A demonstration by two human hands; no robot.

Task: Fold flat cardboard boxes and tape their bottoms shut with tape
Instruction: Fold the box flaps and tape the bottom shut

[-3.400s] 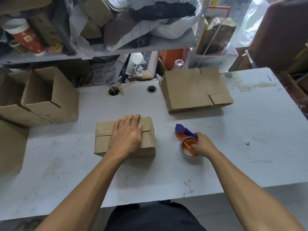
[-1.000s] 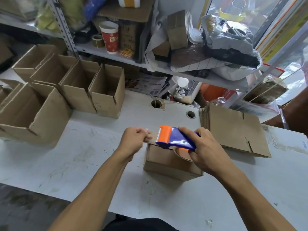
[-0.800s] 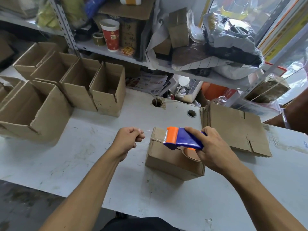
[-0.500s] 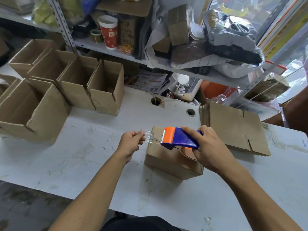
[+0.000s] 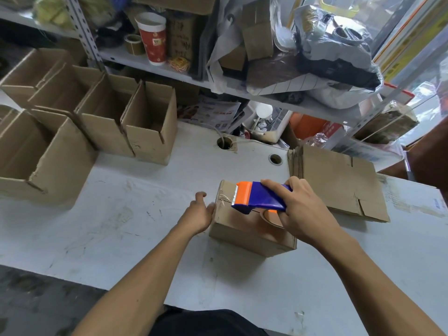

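Note:
A small folded cardboard box (image 5: 244,230) sits bottom-up in the middle of the white table (image 5: 121,214). My right hand (image 5: 298,204) grips a blue and orange tape dispenser (image 5: 257,196) just above the box's top, its orange blade end pointing left. A strip of clear tape runs from the blade down over the box's left edge. My left hand (image 5: 197,213) presses against the box's left side wall where the tape end lies, fingers straight and thumb raised.
A stack of flat cardboard boxes (image 5: 339,180) lies at the right rear. Several assembled open boxes (image 5: 148,132) stand at the left. Two cable holes (image 5: 275,159) sit in the table behind the box. Cluttered metal shelves (image 5: 266,93) rise behind.
My left hand, which pinched the pulled tape end in the air, has moved down and now presses it on the box's left side. The dispenser has lowered toward the box top.

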